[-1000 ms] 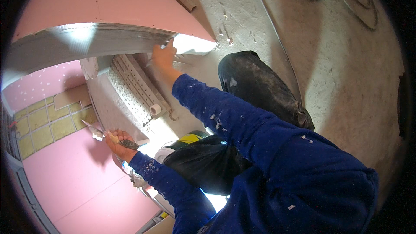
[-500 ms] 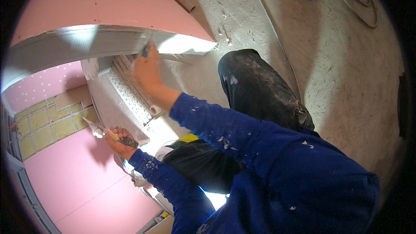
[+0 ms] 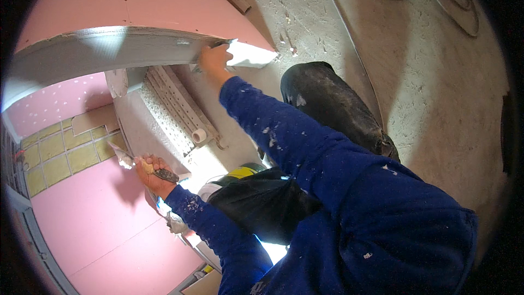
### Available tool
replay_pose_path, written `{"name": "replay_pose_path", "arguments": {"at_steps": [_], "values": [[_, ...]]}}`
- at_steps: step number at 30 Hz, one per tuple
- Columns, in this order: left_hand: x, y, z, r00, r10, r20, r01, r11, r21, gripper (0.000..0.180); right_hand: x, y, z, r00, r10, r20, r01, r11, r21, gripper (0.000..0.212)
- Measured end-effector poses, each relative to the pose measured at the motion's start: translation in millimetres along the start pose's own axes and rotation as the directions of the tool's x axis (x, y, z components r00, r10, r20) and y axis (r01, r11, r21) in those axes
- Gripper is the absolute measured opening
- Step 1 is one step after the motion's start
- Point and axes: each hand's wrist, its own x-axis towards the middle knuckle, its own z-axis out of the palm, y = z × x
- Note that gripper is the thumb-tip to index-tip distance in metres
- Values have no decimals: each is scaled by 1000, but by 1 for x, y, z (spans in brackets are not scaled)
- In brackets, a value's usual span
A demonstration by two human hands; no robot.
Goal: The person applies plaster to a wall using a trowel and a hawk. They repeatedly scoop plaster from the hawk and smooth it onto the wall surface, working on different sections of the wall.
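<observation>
My left hand is closed around the handle of a putty knife. White filler clings to its blade, which points away from me. With my arm stretched forward, my right hand grips a second putty knife, mostly hidden by the fingers. It is against the narrow grey edge face of a pink plasterboard wall. Mesh-like texture shows along this face, and its right end is brightly lit. White spatters mark my blue sleeves.
Slotted, pale strips lie on the floor beside a tape roll. A yellow bucket stands by my left leg. A cable crosses the concrete floor. Further pink board and yellow insulation panels lie left.
My right hand has moved right along the grey edge face with its putty knife, toward the lit end. My left hand has barely shifted and keeps its putty knife.
</observation>
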Motion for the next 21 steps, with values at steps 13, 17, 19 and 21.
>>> {"name": "replay_pose_path", "arguments": {"at_steps": [13, 17, 19, 21], "values": [[3, -1, -5, 999, 3, -36, -3, 1000, 22, 16, 39, 59, -58, 728, -573, 377, 683, 555, -476, 47], [3, -2, -5, 996, -13, 87, 13, 1000, 1, 18, 43, 59, -30, 858, -447, 254, 513, 722, -463, 55], [2, -2, -6, 998, -56, 39, 57, 998, -7, 20, 24, 64, -20, 783, -568, 252, 602, 593, -534, 57], [2, -1, -5, 996, -86, 1, 86, 996, 0, 21, 8, 66, -21, 624, -755, 202, 709, 437, -553, 58]]}}
